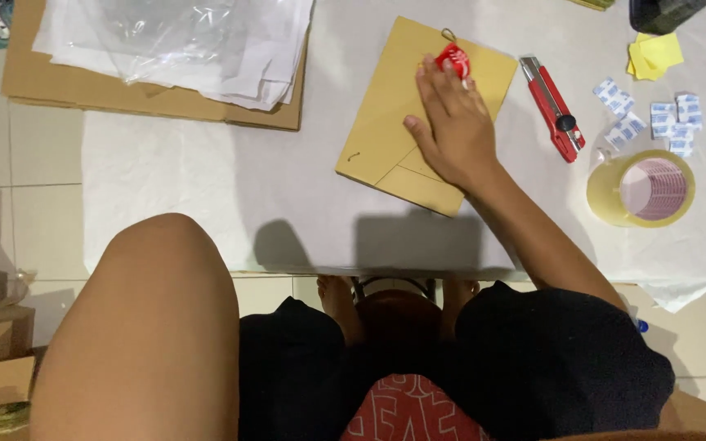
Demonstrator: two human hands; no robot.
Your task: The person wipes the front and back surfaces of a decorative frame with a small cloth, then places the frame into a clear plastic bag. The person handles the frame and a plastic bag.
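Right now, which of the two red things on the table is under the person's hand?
The small round red thing at the fingertips of the right hand, on the brown envelope. The red box cutter lies apart, untouched.

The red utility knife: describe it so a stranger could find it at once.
Start at the white-covered table and find the right hand pressing on a flat brown envelope. Just right of that envelope lies the utility knife, angled down toward the roll of clear tape. It is the only long, red, bar-shaped thing there.
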